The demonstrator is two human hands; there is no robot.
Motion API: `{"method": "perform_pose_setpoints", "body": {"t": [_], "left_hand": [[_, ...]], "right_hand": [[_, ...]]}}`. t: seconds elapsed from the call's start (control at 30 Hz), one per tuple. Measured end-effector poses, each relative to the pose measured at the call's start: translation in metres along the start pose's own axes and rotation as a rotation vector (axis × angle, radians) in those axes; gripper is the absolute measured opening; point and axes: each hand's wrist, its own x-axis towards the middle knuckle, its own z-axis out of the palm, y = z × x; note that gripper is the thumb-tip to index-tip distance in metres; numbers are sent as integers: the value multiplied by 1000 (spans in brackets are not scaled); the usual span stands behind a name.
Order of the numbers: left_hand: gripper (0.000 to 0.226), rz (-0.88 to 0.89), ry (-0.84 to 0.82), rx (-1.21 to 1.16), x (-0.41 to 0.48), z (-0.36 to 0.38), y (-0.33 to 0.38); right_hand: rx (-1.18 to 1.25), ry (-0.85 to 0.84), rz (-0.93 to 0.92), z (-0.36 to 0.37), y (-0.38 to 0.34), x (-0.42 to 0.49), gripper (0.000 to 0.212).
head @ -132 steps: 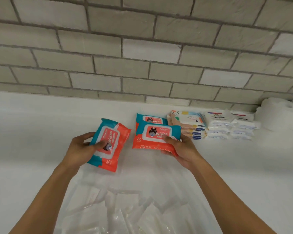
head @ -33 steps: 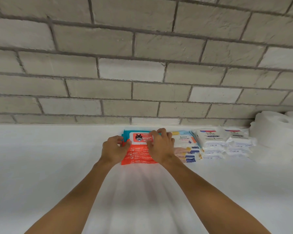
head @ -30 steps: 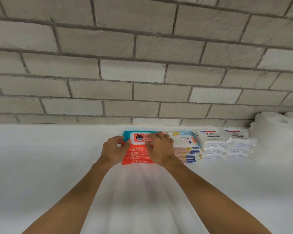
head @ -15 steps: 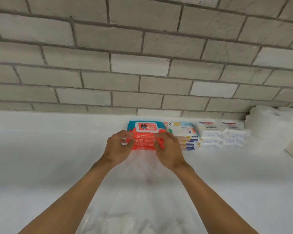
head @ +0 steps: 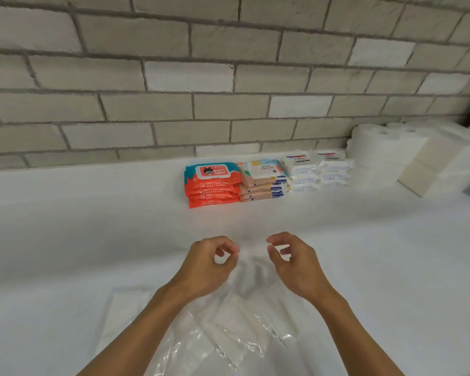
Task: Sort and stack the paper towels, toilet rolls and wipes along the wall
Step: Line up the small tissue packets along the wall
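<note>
One orange wipes stack (head: 213, 185) of four, one patterned stack (head: 263, 183), two white stacks (head: 303, 176).

orange-and-teal wipes stack (head: 213, 185), white rolls (head: 375, 147), grey brick wall (head: 201, 77).

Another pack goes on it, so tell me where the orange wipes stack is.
In the head view, the orange wipes stack sits at the row's left end by the brick wall, beside the patterned wipes stack.

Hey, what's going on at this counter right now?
A person is sorting packs along the brick wall. The orange wipes stack sits leftmost, beside a pastel wipes stack, white packs and toilet rolls. The left hand and right hand hover loosely curled, holding nothing, above clear plastic wrapping.
</note>
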Motion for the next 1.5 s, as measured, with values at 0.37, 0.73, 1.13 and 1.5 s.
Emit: {"method": "perform_pose_setpoints", "body": {"t": [0.37, 0.73, 1.13, 1.5], "left_hand": [[7, -153, -9, -21, -60, 53, 10], [14, -354, 171, -291, -89, 69, 19], [16, -442, 119, -708, -80, 42, 31], [13, -434, 312, -711, -77, -1, -6]], "right_hand": [[-367, -243, 217, -6, 45, -68, 70], [89, 27, 207, -12, 49, -82, 22], [521, -151, 172, 4, 0, -77, 13], [-458, -173, 285, 6, 35, -50, 78]]}}
